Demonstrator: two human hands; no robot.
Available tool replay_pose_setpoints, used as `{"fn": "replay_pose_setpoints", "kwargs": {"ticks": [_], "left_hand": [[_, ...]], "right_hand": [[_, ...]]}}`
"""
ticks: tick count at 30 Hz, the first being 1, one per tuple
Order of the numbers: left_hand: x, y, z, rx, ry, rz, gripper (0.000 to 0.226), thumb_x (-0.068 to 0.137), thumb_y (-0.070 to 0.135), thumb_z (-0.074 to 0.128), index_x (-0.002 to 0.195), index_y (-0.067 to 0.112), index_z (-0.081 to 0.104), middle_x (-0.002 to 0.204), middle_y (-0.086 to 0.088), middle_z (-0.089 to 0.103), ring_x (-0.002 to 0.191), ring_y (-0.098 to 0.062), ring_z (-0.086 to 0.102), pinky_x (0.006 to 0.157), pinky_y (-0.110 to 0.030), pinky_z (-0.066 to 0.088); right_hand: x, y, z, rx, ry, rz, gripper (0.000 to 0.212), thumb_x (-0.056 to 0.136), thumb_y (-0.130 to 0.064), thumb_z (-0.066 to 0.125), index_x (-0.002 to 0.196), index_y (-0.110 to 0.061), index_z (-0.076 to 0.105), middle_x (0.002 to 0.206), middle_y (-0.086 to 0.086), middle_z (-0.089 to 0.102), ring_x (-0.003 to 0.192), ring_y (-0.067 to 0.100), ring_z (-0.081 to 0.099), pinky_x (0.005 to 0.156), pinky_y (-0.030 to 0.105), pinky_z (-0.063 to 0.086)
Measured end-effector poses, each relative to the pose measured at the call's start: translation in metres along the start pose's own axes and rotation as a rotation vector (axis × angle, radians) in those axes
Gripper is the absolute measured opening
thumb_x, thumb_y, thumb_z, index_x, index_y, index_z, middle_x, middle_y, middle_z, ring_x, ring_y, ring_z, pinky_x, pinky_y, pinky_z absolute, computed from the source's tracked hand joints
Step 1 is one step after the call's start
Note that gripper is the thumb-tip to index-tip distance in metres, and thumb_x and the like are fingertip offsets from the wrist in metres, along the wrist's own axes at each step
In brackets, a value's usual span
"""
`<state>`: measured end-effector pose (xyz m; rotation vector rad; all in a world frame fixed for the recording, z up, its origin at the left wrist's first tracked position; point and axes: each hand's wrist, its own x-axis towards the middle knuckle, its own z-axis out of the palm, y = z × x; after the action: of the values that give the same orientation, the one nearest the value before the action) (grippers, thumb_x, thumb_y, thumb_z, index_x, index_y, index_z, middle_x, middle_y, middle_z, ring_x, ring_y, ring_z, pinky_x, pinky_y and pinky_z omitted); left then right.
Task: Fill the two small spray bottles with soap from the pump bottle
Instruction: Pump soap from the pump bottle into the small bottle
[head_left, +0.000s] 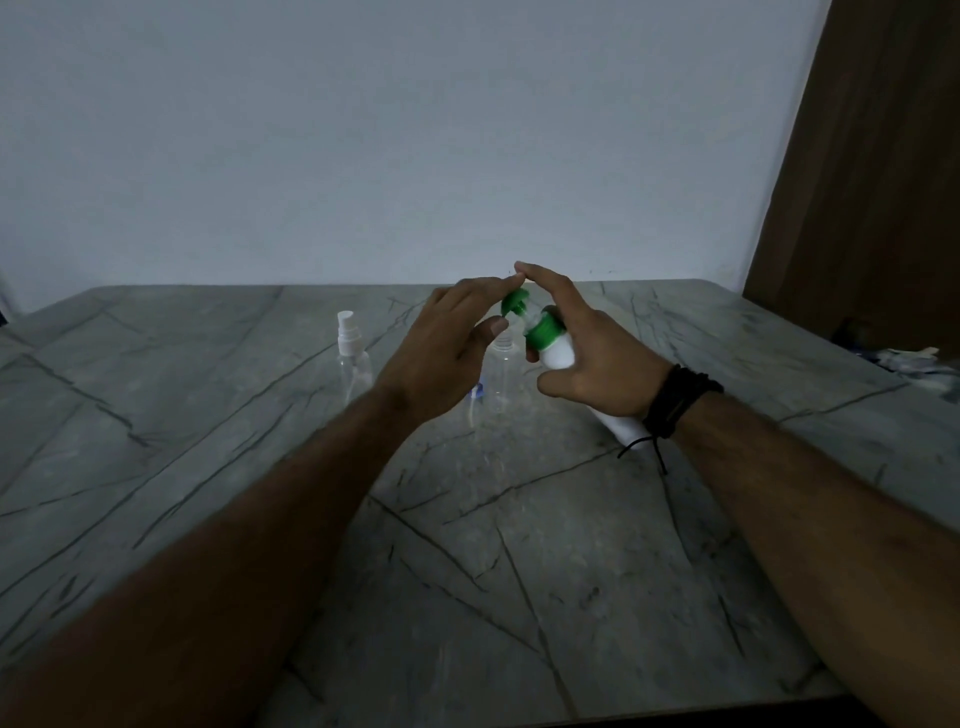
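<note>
White pump bottle (558, 353) with a green pump head (515, 303) lies tilted in the right hand (587, 353), whose fingers wrap its neck, forefinger stretched over the pump. Left hand (447, 353) reaches in, fingers nearly straight, fingertip touching the pump top. Just beneath the nozzle stands an uncapped clear spray bottle (502, 371), partly hidden behind the left hand. Left of that hand stands a capped spray bottle (353, 358) on the grey marble table (208, 467); black cords (675, 400) circle the right wrist
</note>
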<state>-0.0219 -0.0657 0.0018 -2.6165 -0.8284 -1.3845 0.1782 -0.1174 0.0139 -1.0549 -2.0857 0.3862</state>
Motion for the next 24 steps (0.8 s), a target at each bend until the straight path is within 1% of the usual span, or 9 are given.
{"fn": "replay_pose_setpoints", "kwargs": {"ticks": [3, 5, 8, 10, 13, 15, 19, 21, 24], "left_hand": [[0.001, 0.001, -0.001, -0.014, 0.034, -0.022, 0.027, 0.1, 0.023, 0.05, 0.124, 0.013, 0.058, 0.116, 0.001, 0.058, 0.107, -0.006, 0.047, 0.09, -0.016, 0.035], [0.001, 0.006, 0.002, -0.069, 0.063, -0.124, 0.023, 0.099, 0.03, 0.05, 0.114, 0.016, 0.061, 0.107, 0.009, 0.056, 0.1, -0.003, 0.048, 0.083, -0.016, 0.039], [0.002, 0.016, 0.008, -0.145, 0.076, -0.236, 0.027, 0.1, 0.034, 0.048, 0.117, 0.017, 0.061, 0.104, 0.013, 0.059, 0.097, -0.002, 0.051, 0.078, -0.017, 0.04], [0.004, 0.021, 0.008, -0.178, 0.092, -0.253, 0.026, 0.1, 0.033, 0.048, 0.117, 0.018, 0.061, 0.103, 0.015, 0.059, 0.093, 0.006, 0.05, 0.078, -0.015, 0.04], [0.003, 0.022, 0.009, -0.184, 0.081, -0.299, 0.034, 0.098, 0.041, 0.051, 0.124, 0.021, 0.057, 0.111, 0.013, 0.058, 0.102, 0.004, 0.051, 0.086, -0.025, 0.045], [-0.003, 0.018, 0.011, -0.178, 0.044, -0.353, 0.054, 0.091, 0.053, 0.056, 0.134, 0.022, 0.048, 0.127, 0.005, 0.053, 0.112, -0.006, 0.05, 0.089, -0.026, 0.044], [-0.014, 0.009, 0.017, -0.145, -0.097, -0.475, 0.089, 0.074, 0.07, 0.064, 0.144, 0.024, 0.035, 0.141, 0.002, 0.043, 0.12, -0.012, 0.046, 0.095, -0.032, 0.044], [-0.017, 0.005, 0.021, -0.12, -0.172, -0.53, 0.093, 0.072, 0.071, 0.065, 0.145, 0.023, 0.033, 0.141, 0.002, 0.048, 0.122, -0.015, 0.048, 0.097, -0.035, 0.044], [-0.02, -0.001, 0.026, -0.117, -0.252, -0.55, 0.081, 0.077, 0.067, 0.064, 0.14, 0.023, 0.04, 0.133, 0.004, 0.057, 0.111, -0.011, 0.054, 0.081, -0.021, 0.042]], "right_hand": [[0.0, 0.0, 0.002, -0.007, -0.004, -0.021, 0.105, 0.076, -0.003, 0.07, 0.158, -0.035, 0.012, 0.092, -0.002, 0.068, 0.076, 0.016, 0.066, 0.069, 0.024, 0.054], [0.001, 0.0, 0.004, -0.028, -0.004, -0.041, 0.106, 0.076, -0.003, 0.07, 0.158, -0.037, 0.013, 0.087, -0.001, 0.067, 0.072, 0.015, 0.064, 0.066, 0.023, 0.053], [0.0, -0.002, 0.001, -0.055, 0.006, -0.044, 0.107, 0.074, -0.007, 0.072, 0.155, -0.046, 0.013, 0.08, 0.009, 0.066, 0.068, 0.019, 0.063, 0.063, 0.033, 0.054], [0.0, -0.003, -0.001, -0.055, 0.007, -0.038, 0.107, 0.073, -0.009, 0.073, 0.153, -0.05, 0.014, 0.08, 0.012, 0.065, 0.068, 0.022, 0.063, 0.065, 0.041, 0.055], [0.0, -0.001, -0.001, -0.097, 0.011, -0.013, 0.103, 0.071, -0.012, 0.069, 0.151, -0.051, 0.017, 0.081, 0.013, 0.065, 0.068, 0.023, 0.063, 0.065, 0.044, 0.055], [0.0, 0.001, 0.0, -0.108, 0.016, 0.005, 0.098, 0.071, -0.009, 0.068, 0.15, -0.047, 0.023, 0.085, 0.008, 0.067, 0.07, 0.021, 0.063, 0.066, 0.043, 0.055], [-0.001, 0.006, -0.002, -0.107, 0.033, 0.018, 0.091, 0.072, -0.008, 0.071, 0.145, -0.043, 0.03, 0.105, 0.001, 0.069, 0.081, 0.02, 0.067, 0.075, 0.042, 0.057], [-0.001, 0.007, -0.002, -0.136, 0.027, 0.025, 0.089, 0.071, -0.011, 0.07, 0.143, -0.044, 0.03, 0.104, 0.003, 0.069, 0.077, 0.021, 0.066, 0.072, 0.042, 0.056], [-0.001, 0.007, -0.001, -0.153, 0.006, 0.017, 0.087, 0.07, -0.014, 0.069, 0.142, -0.043, 0.032, 0.097, 0.003, 0.068, 0.066, 0.014, 0.061, 0.061, 0.031, 0.052]]}}
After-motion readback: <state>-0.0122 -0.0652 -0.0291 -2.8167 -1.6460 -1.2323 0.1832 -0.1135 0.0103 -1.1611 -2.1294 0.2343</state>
